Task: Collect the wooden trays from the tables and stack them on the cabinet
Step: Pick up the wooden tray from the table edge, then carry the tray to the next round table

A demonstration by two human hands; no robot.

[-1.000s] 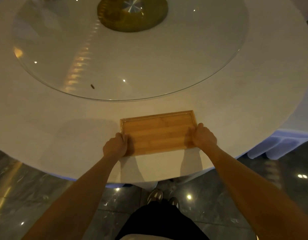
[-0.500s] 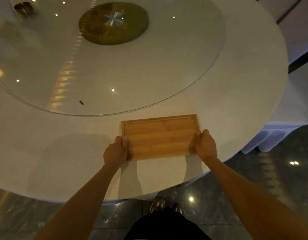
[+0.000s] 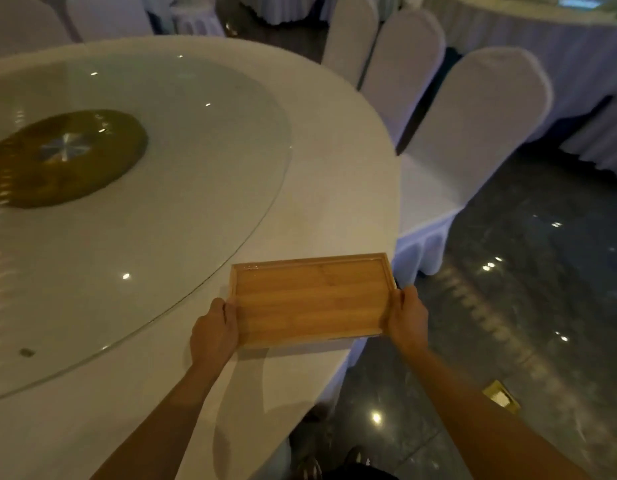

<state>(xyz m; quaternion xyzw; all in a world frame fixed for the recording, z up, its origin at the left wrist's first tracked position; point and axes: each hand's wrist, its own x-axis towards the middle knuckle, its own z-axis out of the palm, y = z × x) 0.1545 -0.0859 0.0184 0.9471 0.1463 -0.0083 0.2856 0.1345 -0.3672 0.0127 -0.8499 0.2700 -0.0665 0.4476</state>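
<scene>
step: carrying off tray (image 3: 310, 299) | left hand (image 3: 214, 332), right hand (image 3: 406, 315) grip closed on its short ends | tray above counter (image 3: 334, 174) edge | next, likely: walk level to cabinet, not in view

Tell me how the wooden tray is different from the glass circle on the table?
The tray is a brown wooden rectangle with a raised rim; the glass circle is round, flat and see-through. The tray is far smaller than the glass circle. The tray is gripped at both short ends by the left hand and right hand, at the edge of the table; the glass circle lies untouched at its middle. Both reflect the lights.
</scene>
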